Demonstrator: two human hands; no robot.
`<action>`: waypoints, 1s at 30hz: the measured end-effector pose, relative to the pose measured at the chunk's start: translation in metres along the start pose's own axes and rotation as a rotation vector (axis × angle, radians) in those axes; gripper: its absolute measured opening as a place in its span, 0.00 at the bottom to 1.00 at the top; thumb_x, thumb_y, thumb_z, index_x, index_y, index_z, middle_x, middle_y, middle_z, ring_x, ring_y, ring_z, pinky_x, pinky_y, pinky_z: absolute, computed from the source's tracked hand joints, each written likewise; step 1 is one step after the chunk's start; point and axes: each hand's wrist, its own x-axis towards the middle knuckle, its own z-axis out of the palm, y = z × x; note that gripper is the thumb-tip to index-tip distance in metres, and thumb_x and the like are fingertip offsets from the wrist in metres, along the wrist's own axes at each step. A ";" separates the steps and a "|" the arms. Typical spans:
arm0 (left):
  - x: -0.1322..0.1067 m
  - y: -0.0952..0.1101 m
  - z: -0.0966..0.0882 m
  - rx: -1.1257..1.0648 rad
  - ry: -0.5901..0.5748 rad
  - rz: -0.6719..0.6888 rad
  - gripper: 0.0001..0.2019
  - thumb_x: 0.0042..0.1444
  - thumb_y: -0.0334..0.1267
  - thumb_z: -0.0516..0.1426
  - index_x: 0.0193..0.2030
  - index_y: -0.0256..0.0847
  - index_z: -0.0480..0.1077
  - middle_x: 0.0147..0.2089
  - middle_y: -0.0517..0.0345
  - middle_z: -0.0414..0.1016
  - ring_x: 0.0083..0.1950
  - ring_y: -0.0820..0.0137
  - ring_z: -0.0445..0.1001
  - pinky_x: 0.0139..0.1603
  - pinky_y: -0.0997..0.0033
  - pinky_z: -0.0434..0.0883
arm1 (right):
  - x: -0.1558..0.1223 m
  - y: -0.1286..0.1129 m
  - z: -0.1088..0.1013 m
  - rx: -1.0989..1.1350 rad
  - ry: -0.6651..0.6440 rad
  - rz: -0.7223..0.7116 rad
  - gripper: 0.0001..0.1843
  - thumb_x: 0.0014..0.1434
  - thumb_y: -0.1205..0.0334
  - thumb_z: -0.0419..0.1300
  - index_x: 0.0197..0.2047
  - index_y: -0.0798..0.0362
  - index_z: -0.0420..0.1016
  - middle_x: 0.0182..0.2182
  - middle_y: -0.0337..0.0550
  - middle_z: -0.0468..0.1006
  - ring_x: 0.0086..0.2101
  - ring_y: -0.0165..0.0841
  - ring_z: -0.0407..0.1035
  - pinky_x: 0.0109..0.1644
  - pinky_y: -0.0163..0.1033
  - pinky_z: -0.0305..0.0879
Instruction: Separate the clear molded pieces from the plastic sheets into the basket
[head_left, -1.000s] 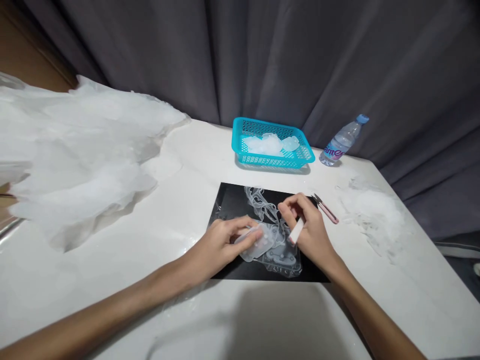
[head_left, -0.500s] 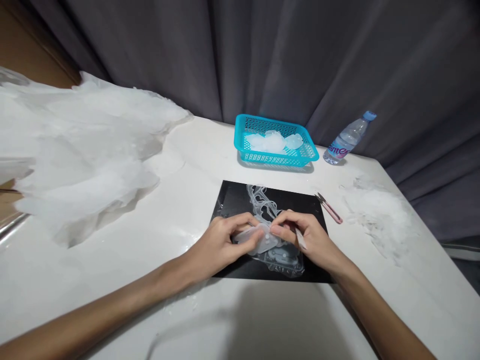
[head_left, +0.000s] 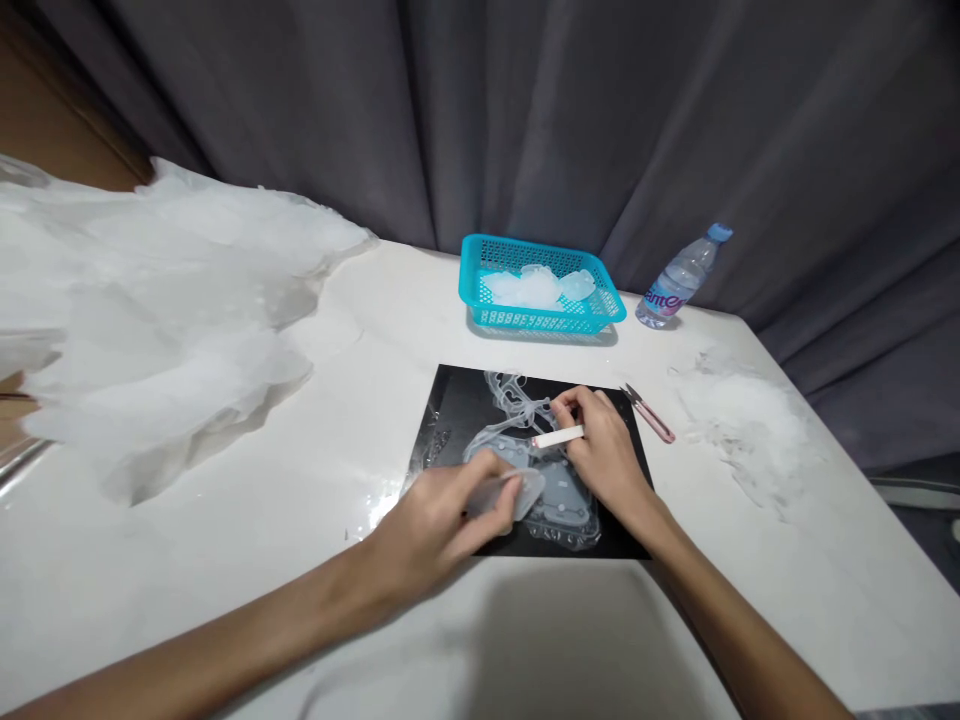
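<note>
My left hand (head_left: 450,510) is closed, pinching a thin, translucent, rounded soft-plastic piece (head_left: 530,492) above the front of a black mat (head_left: 450,410). My right hand (head_left: 604,445) is closed around a slim white stick (head_left: 559,436) with a pinkish tip, which pokes out to the left. Its thumb and forefinger meet by a tangle of clear, stringy offcut strips (head_left: 514,400); whether they pinch a strip is too small to tell. Beneath both hands, a clear moulded sheet with raised shapes (head_left: 566,495) lies on the mat.
Behind the mat, a turquoise basket (head_left: 540,327) holds several translucent pieces. A water bottle (head_left: 679,283) stands to its right. Pink-handled snips (head_left: 651,415) lie beside the mat, near a heap of clear scraps (head_left: 750,425). Large whitish translucent sheets (head_left: 172,300) are piled at left.
My hands have parted: the left drew the translucent piece slightly down and left, the right moved up toward the offcut strips. More of the moulded sheet and the white stick now shows.
</note>
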 end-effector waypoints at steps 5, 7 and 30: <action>0.010 -0.009 0.004 -0.747 -0.123 -0.604 0.12 0.71 0.49 0.57 0.44 0.43 0.63 0.32 0.61 0.81 0.33 0.69 0.81 0.37 0.71 0.76 | -0.006 0.001 -0.025 0.270 0.040 -0.032 0.10 0.72 0.53 0.57 0.47 0.50 0.74 0.38 0.42 0.77 0.36 0.36 0.67 0.43 0.42 0.62; 0.015 -0.011 0.003 -0.860 -0.112 -0.631 0.13 0.69 0.49 0.59 0.44 0.42 0.63 0.34 0.60 0.82 0.34 0.70 0.80 0.38 0.71 0.75 | -0.011 -0.006 -0.033 0.326 -0.130 -0.111 0.09 0.72 0.54 0.59 0.47 0.49 0.76 0.38 0.41 0.77 0.37 0.35 0.67 0.44 0.41 0.63; 0.022 -0.022 -0.019 0.105 -0.447 -0.144 0.23 0.68 0.55 0.58 0.61 0.43 0.64 0.55 0.50 0.75 0.56 0.55 0.74 0.56 0.55 0.71 | -0.013 -0.005 -0.033 0.422 -0.223 -0.069 0.07 0.71 0.56 0.61 0.45 0.49 0.79 0.37 0.40 0.80 0.35 0.33 0.71 0.40 0.38 0.64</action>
